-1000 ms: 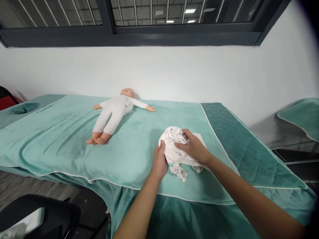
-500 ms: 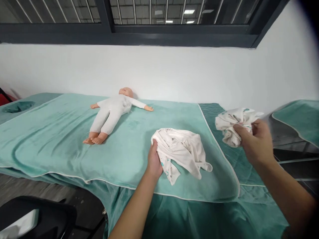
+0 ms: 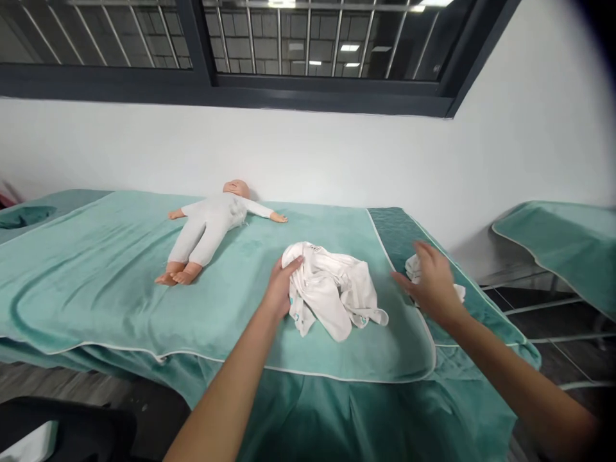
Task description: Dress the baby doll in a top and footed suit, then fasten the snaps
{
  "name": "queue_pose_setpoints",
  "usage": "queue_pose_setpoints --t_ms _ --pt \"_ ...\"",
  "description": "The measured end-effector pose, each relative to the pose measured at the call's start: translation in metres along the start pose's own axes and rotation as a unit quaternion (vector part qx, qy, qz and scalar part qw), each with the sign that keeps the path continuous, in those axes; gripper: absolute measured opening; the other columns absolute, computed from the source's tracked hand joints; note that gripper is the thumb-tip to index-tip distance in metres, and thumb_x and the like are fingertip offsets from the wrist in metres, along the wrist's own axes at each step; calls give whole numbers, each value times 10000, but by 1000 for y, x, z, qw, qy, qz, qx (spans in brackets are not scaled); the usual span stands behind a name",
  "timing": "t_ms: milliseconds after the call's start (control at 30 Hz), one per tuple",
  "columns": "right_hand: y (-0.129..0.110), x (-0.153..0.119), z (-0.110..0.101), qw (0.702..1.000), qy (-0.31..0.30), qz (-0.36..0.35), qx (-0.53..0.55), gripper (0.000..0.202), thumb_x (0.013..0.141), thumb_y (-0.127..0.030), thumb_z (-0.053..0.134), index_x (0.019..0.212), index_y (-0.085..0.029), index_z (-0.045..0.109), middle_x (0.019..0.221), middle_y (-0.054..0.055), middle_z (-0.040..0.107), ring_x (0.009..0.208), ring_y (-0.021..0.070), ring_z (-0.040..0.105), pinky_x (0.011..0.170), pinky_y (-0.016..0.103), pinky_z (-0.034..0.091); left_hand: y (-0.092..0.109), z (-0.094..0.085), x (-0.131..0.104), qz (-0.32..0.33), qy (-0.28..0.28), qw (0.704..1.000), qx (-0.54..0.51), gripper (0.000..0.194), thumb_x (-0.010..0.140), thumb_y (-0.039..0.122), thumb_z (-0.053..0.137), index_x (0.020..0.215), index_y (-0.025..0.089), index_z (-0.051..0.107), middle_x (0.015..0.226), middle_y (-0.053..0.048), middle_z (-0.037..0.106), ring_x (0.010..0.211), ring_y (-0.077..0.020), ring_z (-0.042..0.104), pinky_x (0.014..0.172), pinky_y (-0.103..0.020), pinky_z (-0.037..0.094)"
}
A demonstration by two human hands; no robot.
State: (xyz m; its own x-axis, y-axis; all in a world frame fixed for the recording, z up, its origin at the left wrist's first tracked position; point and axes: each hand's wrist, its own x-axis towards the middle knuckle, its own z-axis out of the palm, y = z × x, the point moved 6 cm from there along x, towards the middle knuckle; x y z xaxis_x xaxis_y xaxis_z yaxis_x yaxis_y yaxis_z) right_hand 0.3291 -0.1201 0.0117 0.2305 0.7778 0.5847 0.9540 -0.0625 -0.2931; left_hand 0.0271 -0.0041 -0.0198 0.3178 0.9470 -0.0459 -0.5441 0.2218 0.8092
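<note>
A bunched white baby garment [image 3: 332, 282] with small green prints hangs from my left hand [image 3: 282, 285], thumb on top of the cloth, over the bed's front right part. My right hand [image 3: 430, 282] has its fingers apart and holds nothing. Behind and beneath it, a crumpled white printed cloth [image 3: 412, 266] lies on the dark green cover, mostly hidden by the hand. To the left, a baby doll [image 3: 212, 221] in a white body suit lies on its back with arms spread, its head toward the wall.
A light green blanket [image 3: 120, 256] with white piping covers the bed over a darker green cover [image 3: 462, 327]. A window [image 3: 308, 96] with metal bars is above. At right stands another green-draped bed [image 3: 563, 244]; a black chair [image 3: 96, 427] is at lower left.
My right hand has moved left and let go of the crumpled printed cloth, which now lies on the dark cover. My left hand still grips the garment. The view has shifted slightly.
</note>
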Motion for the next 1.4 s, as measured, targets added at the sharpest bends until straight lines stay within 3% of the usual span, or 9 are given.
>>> queue_pose_setpoints --t_ms 133,267,400,567,733,967,1133,1233,1400 --pt "-91 45 10 952 -151 -34 265 671 864 -457 600 1467 -282 363 1479 115 469 1359 279 444 1068 482 416 68 50 -6 57 -149 967 199 410 719 355 787 1062 145 708 981 -88 738 899 -247 685 785 -325 542" --pt "-168 80 -1 882 -292 -123 349 362 834 -373 597 1174 -258 647 1097 25 694 999 220 636 867 363 501 139 96 -37 160 -230 850 446 337 780 449 705 946 157 732 871 -36 703 860 -220 645 746 -297 509" --pt "-189 103 -28 921 -291 -174 193 169 833 -324 563 889 -236 696 799 -20 672 739 176 598 688 285 433 195 104 -67 286 -181 749 570 319 872 430 576 959 164 728 972 -33 703 951 -229 638 856 -335 482" --pt "-170 111 -68 961 -195 -192 26 242 848 -255 542 1041 -247 687 1011 38 708 875 220 615 740 306 412 224 86 -88 402 -44 594 696 332 930 354 460 1100 184 689 1091 -26 690 1085 -263 610 974 -422 403" --pt "-146 87 -97 969 -189 -116 112 233 874 -297 517 1032 -267 686 1080 7 708 978 219 624 826 320 446 222 63 -98 373 48 564 735 292 945 383 460 1107 262 670 1051 -21 713 980 -235 644 844 -305 427" --pt "-94 65 -102 945 -165 74 273 329 822 -508 654 975 -222 707 987 43 709 823 188 607 715 300 441 208 36 -93 255 22 672 695 391 934 526 432 1041 252 690 952 -15 727 900 -232 639 783 -292 451" --pt "-68 89 -80 953 -142 84 252 245 863 -410 618 988 -222 712 1064 48 708 926 194 626 788 303 439 189 26 -45 133 -73 727 670 497 898 607 435 1106 248 709 1083 -31 736 999 -256 653 848 -304 491" --pt "-58 105 -37 973 -178 55 137 218 891 -355 560 1001 -244 711 1085 34 717 986 229 635 870 343 445 163 15 3 64 -96 680 724 470 879 589 485 1155 268 690 1203 -38 704 1084 -268 640 894 -314 487" --pt "-83 88 51 985 -150 -5 -84 372 891 -205 511 1242 -138 617 1324 166 589 1197 311 530 963 404 426 97 10 46 139 77 534 830 398 922 252 461 1295 155 557 1274 -168 618 1177 -310 576 964 -413 454"
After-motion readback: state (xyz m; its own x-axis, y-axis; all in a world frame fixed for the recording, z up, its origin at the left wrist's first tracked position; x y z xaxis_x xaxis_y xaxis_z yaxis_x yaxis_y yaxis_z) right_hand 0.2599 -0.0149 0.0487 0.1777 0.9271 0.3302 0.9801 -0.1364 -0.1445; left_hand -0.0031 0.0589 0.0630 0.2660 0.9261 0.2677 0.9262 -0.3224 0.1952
